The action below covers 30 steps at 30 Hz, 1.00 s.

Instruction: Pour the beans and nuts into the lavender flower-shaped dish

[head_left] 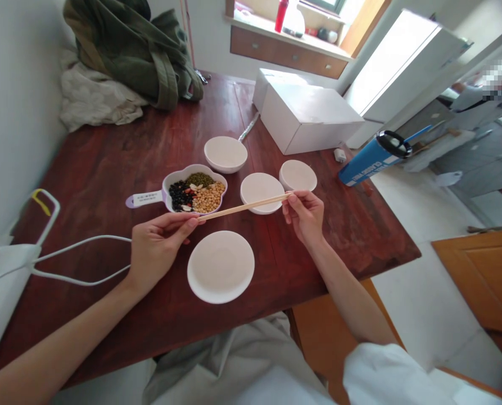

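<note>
Wooden chopsticks (244, 206) lie level between my two hands above the red-brown table (107, 169). My left hand (158, 247) pinches their tips at the left end. My right hand (303, 214) is closed round the other end. Just behind the tips sits a flower-shaped white bowl (194, 191) with a lilac handle, holding green, black and yellow beans plus a few red and white ones. Several white dishes surround it: one plate (220, 265) nearest me, a bowl (225, 153) behind, and two small dishes (261, 188) (298, 175) under and beyond the chopsticks.
A white box (305, 115) stands at the far right of the table, a blue tumbler (375, 157) tilted at its right edge. Green bag (136, 48) and cloth are piled at the far left. A white device (1, 281) with cable lies near left. A person is at far right.
</note>
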{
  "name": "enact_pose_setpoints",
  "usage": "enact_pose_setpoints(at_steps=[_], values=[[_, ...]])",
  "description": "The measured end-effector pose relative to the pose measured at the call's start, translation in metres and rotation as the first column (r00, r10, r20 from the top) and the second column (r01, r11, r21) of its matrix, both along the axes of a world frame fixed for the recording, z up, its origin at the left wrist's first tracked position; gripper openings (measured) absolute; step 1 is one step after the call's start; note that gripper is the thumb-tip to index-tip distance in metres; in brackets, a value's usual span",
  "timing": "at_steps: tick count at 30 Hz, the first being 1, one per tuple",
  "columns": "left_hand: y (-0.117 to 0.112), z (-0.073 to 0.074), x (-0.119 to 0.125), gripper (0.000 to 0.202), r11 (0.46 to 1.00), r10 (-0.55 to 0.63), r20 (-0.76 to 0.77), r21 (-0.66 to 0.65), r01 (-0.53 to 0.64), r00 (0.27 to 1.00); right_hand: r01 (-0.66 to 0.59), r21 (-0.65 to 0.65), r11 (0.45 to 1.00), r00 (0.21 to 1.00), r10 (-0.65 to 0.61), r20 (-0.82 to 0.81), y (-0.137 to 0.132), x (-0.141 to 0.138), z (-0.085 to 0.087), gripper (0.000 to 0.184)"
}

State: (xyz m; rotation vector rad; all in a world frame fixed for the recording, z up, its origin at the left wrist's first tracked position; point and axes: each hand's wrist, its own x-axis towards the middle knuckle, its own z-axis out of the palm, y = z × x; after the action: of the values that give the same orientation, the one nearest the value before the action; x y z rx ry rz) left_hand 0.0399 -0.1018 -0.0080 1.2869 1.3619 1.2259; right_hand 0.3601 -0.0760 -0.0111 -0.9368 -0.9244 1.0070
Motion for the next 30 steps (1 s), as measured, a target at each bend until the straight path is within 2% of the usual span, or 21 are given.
enact_pose_setpoints(at_steps=[7,12,24,30], values=[[0.0001,0.0018,0.0007,0.036,0.998,-0.066,-0.025,-0.023,0.066,0.998,0.007,0.027,1.0,1.0,-0.007,0.015,-0.0008,0.0005,0.0014,0.03],[-0.002,-0.0012,0.0005,0.033,0.994,-0.108,-0.074,0.017,0.11,0.991,0.004,0.066,0.998,1.0,-0.004,-0.003,-0.0008,0.0021,0.002,0.029],[-0.003,-0.0003,-0.0014,0.031,0.975,-0.138,-0.313,0.123,0.185,0.94,0.006,0.078,0.997,0.998,-0.011,0.06,0.0006,0.0028,0.0007,0.032],[-0.0035,0.0005,-0.0014,0.031,0.974,-0.148,-0.3,0.121,0.192,0.942,-0.006,0.076,0.997,0.999,0.002,0.046,0.0018,0.0024,-0.0005,0.036]])
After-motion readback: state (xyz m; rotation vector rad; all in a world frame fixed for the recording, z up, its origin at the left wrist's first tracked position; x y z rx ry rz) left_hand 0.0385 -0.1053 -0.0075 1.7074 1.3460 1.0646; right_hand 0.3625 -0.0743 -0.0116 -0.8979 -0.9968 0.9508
